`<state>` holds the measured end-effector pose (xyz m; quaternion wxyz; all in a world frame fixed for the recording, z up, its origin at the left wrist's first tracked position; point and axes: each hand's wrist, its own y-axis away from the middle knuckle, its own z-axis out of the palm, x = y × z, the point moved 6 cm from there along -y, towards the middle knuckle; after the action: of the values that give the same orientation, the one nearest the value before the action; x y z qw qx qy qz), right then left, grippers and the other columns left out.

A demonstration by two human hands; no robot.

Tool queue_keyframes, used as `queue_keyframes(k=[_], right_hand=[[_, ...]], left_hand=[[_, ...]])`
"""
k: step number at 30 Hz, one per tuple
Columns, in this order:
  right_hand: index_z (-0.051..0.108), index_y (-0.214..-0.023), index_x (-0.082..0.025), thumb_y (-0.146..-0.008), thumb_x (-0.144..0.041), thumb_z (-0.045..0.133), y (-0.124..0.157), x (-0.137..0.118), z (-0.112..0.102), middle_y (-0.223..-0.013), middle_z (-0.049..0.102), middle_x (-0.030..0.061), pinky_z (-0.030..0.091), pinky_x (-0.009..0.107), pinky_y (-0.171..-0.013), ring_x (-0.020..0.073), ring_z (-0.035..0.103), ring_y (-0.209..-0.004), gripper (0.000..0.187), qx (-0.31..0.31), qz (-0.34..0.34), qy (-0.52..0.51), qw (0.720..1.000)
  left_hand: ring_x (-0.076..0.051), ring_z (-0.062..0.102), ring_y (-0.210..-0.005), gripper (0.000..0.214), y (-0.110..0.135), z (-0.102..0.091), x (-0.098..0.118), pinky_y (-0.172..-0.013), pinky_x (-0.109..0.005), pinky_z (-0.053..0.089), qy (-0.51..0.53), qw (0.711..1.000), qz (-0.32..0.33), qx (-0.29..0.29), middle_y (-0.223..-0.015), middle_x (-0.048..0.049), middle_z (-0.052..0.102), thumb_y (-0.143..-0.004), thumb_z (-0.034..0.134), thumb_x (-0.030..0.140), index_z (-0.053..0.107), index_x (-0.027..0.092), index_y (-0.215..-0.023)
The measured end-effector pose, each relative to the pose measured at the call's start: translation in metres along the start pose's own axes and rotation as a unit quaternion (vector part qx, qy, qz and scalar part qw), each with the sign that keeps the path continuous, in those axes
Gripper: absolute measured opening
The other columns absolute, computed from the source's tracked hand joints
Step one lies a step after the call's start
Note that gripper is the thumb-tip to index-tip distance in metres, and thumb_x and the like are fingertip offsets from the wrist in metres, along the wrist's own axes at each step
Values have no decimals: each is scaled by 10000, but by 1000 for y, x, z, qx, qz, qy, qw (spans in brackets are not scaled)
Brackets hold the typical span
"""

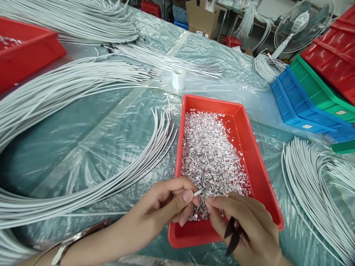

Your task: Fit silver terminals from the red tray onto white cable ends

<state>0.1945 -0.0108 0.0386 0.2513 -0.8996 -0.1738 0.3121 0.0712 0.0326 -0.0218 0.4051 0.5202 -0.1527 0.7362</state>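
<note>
My left hand (173,203) pinches a white cable (197,193) between thumb and forefinger. The cable's stripped tip, with thin dark and green wire showing, points up to the right. Just beside that tip, my right hand (246,221) has its thumb and forefinger pressed together; whatever they may pinch is too small to make out. A dark tool with two pointed blades (233,234), perhaps small scissors, is tucked in the right palm, its handles hidden. Both hands are over the near end of a red tray (255,162) with a heap of silvery foil scraps (210,155).
Bundles of white cable (116,184) curve across the plastic-covered table at left, and another bundle (313,188) lies at right. A roll of clear film (178,78) stands behind the tray. Stacked blue bins (299,99) and a fan (301,22) are at far right, a second red tray (30,55) at left.
</note>
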Motion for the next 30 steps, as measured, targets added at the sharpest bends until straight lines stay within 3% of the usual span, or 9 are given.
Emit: queue_keyframes(k=[5, 12, 21, 30], right_hand=[[598, -968, -233, -821, -142, 662, 0, 5, 0, -640, 670, -49, 481, 233, -489, 88, 583, -473, 184, 1, 45, -8, 999], [590, -944, -216, -843, -70, 563, -2, 1, 3, -552, 597, -58, 453, 231, -442, 91, 551, -435, 179, -8, 21, -7, 1000], [565, -928, -189, -865, -70, 540, 0, 0, 4, -582, 630, -31, 485, 228, -491, 101, 599, -486, 138, -36, -14, 4, 999], [564, -881, -217, -858, -64, 525, 0, -3, 5, -532, 611, -47, 504, 229, -470, 109, 616, -484, 160, -27, -5, 18, 999]], left_hand=[[-77, 345, -538, 254, 0, 1, 1, -497, -189, 285, 0, 1000, 1, -13, -602, 52, 418, -977, 420, 310, 538, 163, -807], [-80, 351, -539, 255, 0, 2, 2, -494, -202, 276, -25, 999, -14, -19, -602, 49, 416, -978, 407, 314, 555, 151, -848], [-81, 366, -537, 272, 2, 1, -1, -501, -206, 282, -28, 999, -21, -17, -587, 51, 417, -970, 419, 327, 545, 147, -809], [-84, 367, -538, 291, 2, 3, 0, -506, -208, 297, -25, 1000, -18, -7, -590, 47, 422, -964, 429, 339, 549, 142, -787]])
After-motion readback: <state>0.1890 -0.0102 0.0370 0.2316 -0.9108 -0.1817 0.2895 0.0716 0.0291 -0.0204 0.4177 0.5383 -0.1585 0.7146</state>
